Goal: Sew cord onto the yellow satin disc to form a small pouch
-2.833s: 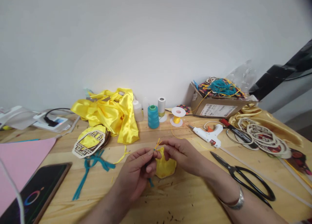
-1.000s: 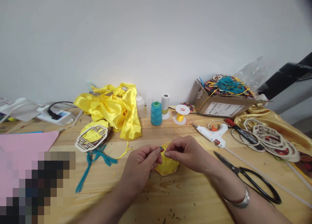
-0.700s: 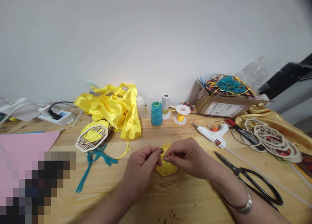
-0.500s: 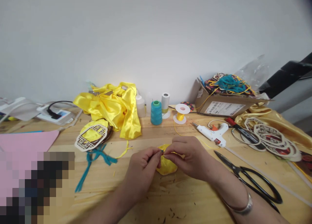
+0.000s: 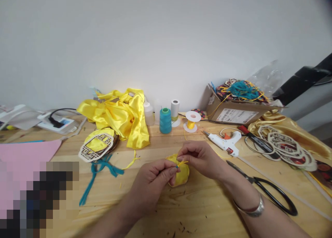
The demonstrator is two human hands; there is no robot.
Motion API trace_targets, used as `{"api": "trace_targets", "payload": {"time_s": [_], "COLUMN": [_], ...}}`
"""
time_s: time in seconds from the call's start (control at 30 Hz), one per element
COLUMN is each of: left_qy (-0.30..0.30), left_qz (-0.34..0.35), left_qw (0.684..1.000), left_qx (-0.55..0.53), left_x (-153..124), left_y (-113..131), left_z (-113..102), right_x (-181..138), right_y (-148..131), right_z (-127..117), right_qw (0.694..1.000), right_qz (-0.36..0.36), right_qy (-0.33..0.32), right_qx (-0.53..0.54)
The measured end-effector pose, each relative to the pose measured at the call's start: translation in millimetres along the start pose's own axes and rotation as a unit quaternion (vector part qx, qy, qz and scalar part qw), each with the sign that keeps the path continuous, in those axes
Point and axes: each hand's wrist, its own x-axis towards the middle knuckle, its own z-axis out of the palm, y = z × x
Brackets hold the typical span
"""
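My left hand (image 5: 155, 179) pinches a thin yellow cord (image 5: 183, 162), with a small teal bit (image 5: 177, 167) showing at its fingertips. Just to the right, the thumb and forefinger of my right hand (image 5: 201, 159) are closed on the same cord. Under both sets of fingertips lies a small rounded piece of yellow satin (image 5: 183, 176), partly covered by my hands. The exact grip of the right fingertips is partly hidden.
Black scissors (image 5: 272, 193) lie beside my right forearm, with a white glue gun (image 5: 225, 141) behind them. A yellow cord spool (image 5: 192, 124) and teal thread cone (image 5: 165, 121) stand farther back. Yellow satin (image 5: 116, 110), cut-out wooden frames (image 5: 95, 146) and teal tassel strands (image 5: 93, 179) lie left.
My right hand has shifted slightly left and up, and its fingers have curled. A yellow cord end now shows between my hands, and the left fingertips have moved slightly right.
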Motion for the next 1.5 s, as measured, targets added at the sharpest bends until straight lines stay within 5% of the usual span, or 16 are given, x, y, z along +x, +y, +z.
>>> {"api": "trace_targets", "payload": {"time_s": [0.37,0.67,1.5], "left_qy": [0.117,0.122,0.145], "left_qz": [-0.014,-0.028,-0.026], "left_qw": [0.993,0.992,0.989], "left_qx": [0.014,-0.002,0.016], "left_x": [4,6,6], "left_y": [0,-3,-2], "left_z": [-3,-2,-1], "right_x": [-7,-11,-11], "right_y": [-8,-16,-14], "right_z": [9,15,19], "right_qw": [0.993,0.973,0.964], "right_qz": [0.026,0.000,-0.067], "right_qy": [-0.050,-0.069,-0.100], "right_qx": [-0.099,-0.219,-0.238]}}
